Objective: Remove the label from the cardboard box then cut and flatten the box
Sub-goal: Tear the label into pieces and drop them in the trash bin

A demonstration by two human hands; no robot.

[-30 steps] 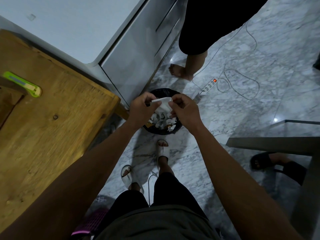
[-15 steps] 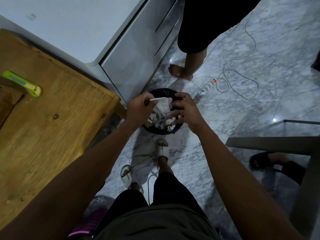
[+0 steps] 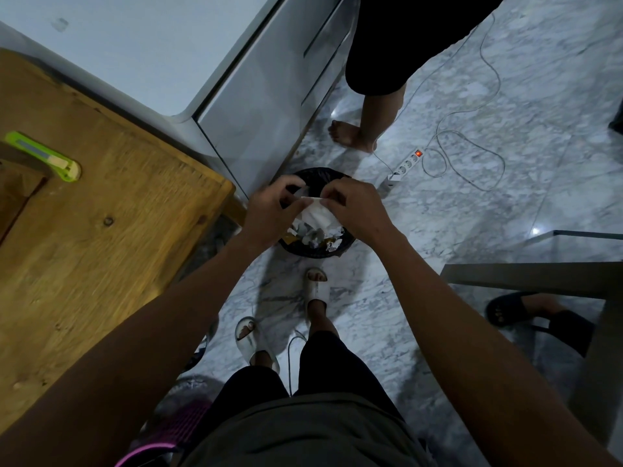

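Head view, frame centre: left hand (image 3: 269, 210) and right hand (image 3: 354, 205) pinch the peeled label (image 3: 317, 214) over the bin (image 3: 313, 249); green cutter (image 3: 43, 156) untouched upper left, cutting and flattening remain.

The bench (image 3: 101, 237) is unfinished, grained wood with knots. The floor (image 3: 505, 197) is glossy, veined marble. The label (image 3: 317, 215) is crumpled white paper. The cutter (image 3: 43, 156) is smooth green plastic. The bin liner (image 3: 317, 175) is glossy black plastic.

Dark shorts (image 3: 303, 392), seemingly white sandals (image 3: 317, 288).
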